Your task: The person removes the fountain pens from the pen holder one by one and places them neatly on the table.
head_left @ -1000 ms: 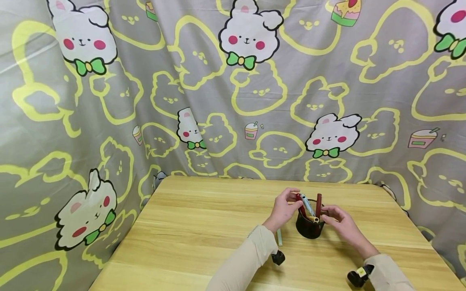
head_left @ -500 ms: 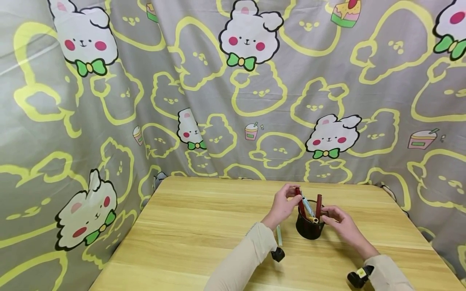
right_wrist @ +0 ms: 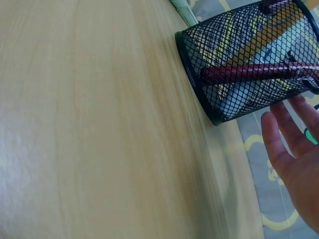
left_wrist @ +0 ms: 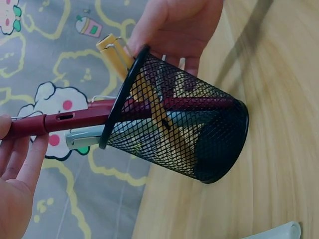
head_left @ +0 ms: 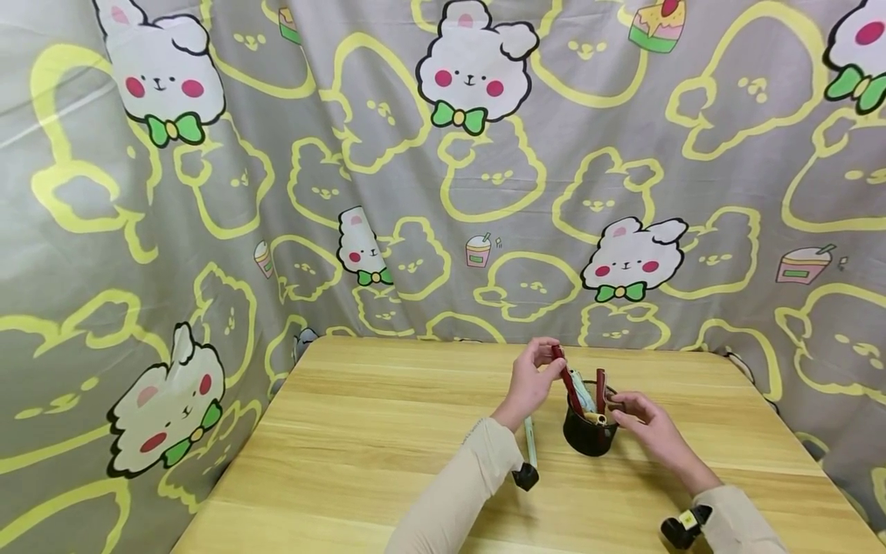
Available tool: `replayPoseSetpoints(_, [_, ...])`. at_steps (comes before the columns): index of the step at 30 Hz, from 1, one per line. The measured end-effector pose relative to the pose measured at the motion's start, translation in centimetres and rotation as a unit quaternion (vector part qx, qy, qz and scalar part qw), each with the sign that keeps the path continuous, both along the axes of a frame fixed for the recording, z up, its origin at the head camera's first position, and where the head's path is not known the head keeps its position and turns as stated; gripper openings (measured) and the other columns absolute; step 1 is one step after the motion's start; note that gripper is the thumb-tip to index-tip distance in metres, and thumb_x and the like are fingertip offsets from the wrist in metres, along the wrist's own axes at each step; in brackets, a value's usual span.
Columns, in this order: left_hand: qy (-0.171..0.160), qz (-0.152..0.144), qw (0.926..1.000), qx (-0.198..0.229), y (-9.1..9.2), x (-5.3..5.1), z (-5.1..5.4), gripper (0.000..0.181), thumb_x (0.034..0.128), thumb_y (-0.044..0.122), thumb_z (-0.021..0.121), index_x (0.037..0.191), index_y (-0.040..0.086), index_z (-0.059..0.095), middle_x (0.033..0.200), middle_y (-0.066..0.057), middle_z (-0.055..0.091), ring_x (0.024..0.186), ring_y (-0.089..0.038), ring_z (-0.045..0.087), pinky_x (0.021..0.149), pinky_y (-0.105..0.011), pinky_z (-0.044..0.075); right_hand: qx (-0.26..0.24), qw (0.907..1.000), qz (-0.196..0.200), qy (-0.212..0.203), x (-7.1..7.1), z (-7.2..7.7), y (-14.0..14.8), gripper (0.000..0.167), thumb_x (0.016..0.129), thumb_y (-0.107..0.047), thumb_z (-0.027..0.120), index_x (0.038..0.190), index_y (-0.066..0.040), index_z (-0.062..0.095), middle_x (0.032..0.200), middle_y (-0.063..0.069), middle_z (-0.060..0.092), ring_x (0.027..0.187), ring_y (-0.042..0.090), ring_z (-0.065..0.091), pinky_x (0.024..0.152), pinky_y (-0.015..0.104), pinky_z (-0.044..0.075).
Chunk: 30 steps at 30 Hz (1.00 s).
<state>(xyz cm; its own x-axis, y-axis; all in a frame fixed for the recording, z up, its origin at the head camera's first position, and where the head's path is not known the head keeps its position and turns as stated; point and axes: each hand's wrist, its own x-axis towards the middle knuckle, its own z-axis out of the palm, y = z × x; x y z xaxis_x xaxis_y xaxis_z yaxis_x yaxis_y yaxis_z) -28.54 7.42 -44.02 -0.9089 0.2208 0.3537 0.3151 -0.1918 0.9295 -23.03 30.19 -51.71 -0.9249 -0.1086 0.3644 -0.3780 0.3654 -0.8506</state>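
My left hand (head_left: 529,385) pinches the upper end of a dark red pen (left_wrist: 75,120), whose lower part is inside a black mesh cup (head_left: 587,440). Beside the cup's right side, my right hand (head_left: 654,432) has its fingers loosely bent near the rim. In the right wrist view its fingers (right_wrist: 280,122) lie along the mesh, with the palm off the cup; exact contact is unclear. Another dark red pen (head_left: 601,391), a yellow pen (left_wrist: 117,59) and a pale blue-green pen (left_wrist: 85,138) stand in the cup.
A pale green pen (head_left: 531,442) lies on the wooden table (head_left: 388,431), left of the cup and partly behind the left wrist's camera (head_left: 525,476). A patterned curtain (head_left: 408,177) hangs behind and to the left of the table.
My left hand has moved up and left with the dark red pen, drawing more of it out of the cup. The other red pen leans slightly further left. My right hand stays nearly still.
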Motion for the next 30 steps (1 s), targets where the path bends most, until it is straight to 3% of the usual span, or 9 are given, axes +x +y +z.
replayPoseSetpoints(4, [0.003,0.003,1.0000,0.009,-0.4,0.2,0.9,0.027,0.0869,-0.010,0.060,0.112,0.000,0.057,0.098,-0.010,0.060,0.083,-0.015,0.059,0.072,-0.037,0.056,0.000,1.0000,-0.004,-0.003,0.0,0.0,0.0,0.025,0.093,-0.004,0.058,0.116,0.007,0.055,0.101,0.016,0.061,0.088,0.000,0.057,0.072,0.018,0.049])
replayPoseSetpoints(10, [0.011,0.025,0.9993,0.026,-0.3,-0.7,0.3,0.029,0.0867,-0.007,0.062,0.114,-0.002,0.057,0.098,-0.011,0.062,0.082,-0.011,0.059,0.071,-0.038,0.056,-0.001,1.0000,-0.005,-0.008,0.1,0.0,-0.1,0.025,0.093,-0.003,0.058,0.116,0.007,0.055,0.099,0.015,0.061,0.087,-0.001,0.057,0.071,0.019,0.049])
replayPoseSetpoints(15, [0.027,0.039,0.9981,0.039,-0.7,-1.4,0.4,0.028,0.0872,-0.004,0.064,0.114,0.000,0.058,0.102,-0.020,0.062,0.083,-0.011,0.060,0.070,-0.034,0.056,-0.002,1.0000,-0.005,-0.008,0.1,0.1,-0.1,0.026,0.093,-0.004,0.058,0.116,0.007,0.055,0.100,0.016,0.061,0.087,0.000,0.057,0.071,0.019,0.049])
replayPoseSetpoints(24, [0.033,0.057,0.9957,0.065,-2.6,-2.2,1.6,0.029,0.0869,-0.003,0.064,0.115,0.001,0.058,0.108,-0.026,0.059,0.085,-0.014,0.061,0.071,-0.032,0.056,-0.009,1.0000,0.002,0.000,0.0,0.1,-0.1,0.024,0.092,0.000,0.057,0.115,0.008,0.055,0.100,0.014,0.061,0.087,-0.001,0.056,0.071,0.019,0.050])
replayPoseSetpoints(30, [0.020,0.072,0.9950,0.067,-4.1,-2.7,1.5,0.030,0.0854,-0.007,0.064,0.115,-0.002,0.059,0.106,-0.025,0.060,0.084,-0.015,0.061,0.072,-0.033,0.056,-0.001,1.0000,-0.002,-0.002,0.1,0.2,-0.1,0.024,0.093,-0.002,0.058,0.115,0.007,0.055,0.100,0.015,0.061,0.087,-0.002,0.056,0.072,0.018,0.048])
